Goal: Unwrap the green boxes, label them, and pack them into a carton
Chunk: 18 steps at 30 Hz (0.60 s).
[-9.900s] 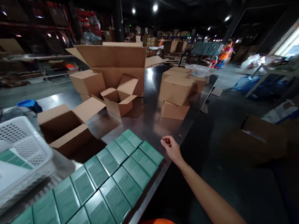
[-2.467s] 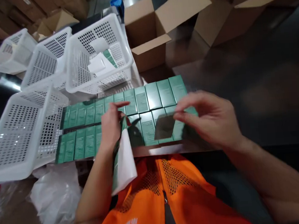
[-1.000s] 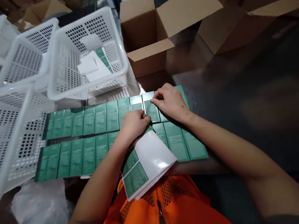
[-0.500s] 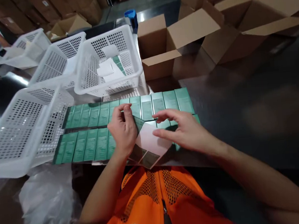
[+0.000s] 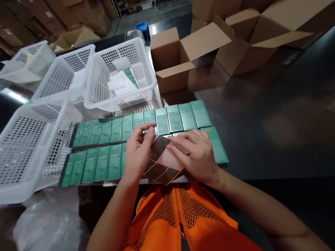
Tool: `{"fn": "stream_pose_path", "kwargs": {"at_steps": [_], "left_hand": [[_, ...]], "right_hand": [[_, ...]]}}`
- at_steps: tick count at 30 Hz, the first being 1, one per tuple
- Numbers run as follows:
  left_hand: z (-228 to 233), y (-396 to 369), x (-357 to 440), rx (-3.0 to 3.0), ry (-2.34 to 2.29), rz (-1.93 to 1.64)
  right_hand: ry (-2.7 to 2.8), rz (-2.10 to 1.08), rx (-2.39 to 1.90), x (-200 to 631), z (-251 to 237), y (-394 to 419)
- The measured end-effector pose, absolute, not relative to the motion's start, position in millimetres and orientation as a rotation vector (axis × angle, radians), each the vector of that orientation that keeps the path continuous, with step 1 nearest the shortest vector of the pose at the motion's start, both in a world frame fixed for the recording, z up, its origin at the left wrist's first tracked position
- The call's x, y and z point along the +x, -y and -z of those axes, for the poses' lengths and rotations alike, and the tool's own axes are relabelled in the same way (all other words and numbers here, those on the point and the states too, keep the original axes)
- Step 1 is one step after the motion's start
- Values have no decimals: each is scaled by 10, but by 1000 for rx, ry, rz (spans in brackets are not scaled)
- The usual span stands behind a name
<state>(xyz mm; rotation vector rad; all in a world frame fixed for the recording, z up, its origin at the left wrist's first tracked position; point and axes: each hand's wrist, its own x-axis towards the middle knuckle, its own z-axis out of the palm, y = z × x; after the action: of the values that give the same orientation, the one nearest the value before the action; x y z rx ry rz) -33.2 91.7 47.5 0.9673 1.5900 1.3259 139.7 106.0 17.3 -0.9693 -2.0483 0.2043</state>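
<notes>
My left hand [image 5: 137, 153] is closed, thumb and forefinger gripping the top left edge of a sheet of stickers [image 5: 165, 174]. The sheet is tilted above the table's front edge, with dark green rectangles and a bare pale patch of backing. At its upper right side my right hand [image 5: 197, 154] pinches the sheet with thumb and fingertips; whether a single sticker has come loose there is hard to see. Beneath and behind both hands lie two rows of flat green boxes [image 5: 117, 129], packed side by side. My hands hide part of the front row.
White perforated baskets stand left and behind; one basket [image 5: 88, 102] holds white papers and green sticker sheets. Open cardboard cartons [image 5: 171, 80] sit at the back right. A blue tape dispenser [image 5: 143, 28] is behind. A clear plastic bag [image 5: 48, 231] hangs lower left. Another person's arm shows far left.
My right hand has moved from open beside the sheet to pinching its upper right side. The sheet has turned, and more of its dark rectangles show. The view has shifted slightly.
</notes>
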Motion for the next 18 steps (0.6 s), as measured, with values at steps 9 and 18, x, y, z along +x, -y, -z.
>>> {"fn": "stream_pose_path", "kwargs": {"at_steps": [9,18], "left_hand": [[-569,-942,-432,934,-1477,-1135],[-554,-1046,-802,781,-1619,-1252]], "right_hand": [[2057,226,-544,1358,-16,-861],[1917,-808,-187,2201,-449,-731]]}}
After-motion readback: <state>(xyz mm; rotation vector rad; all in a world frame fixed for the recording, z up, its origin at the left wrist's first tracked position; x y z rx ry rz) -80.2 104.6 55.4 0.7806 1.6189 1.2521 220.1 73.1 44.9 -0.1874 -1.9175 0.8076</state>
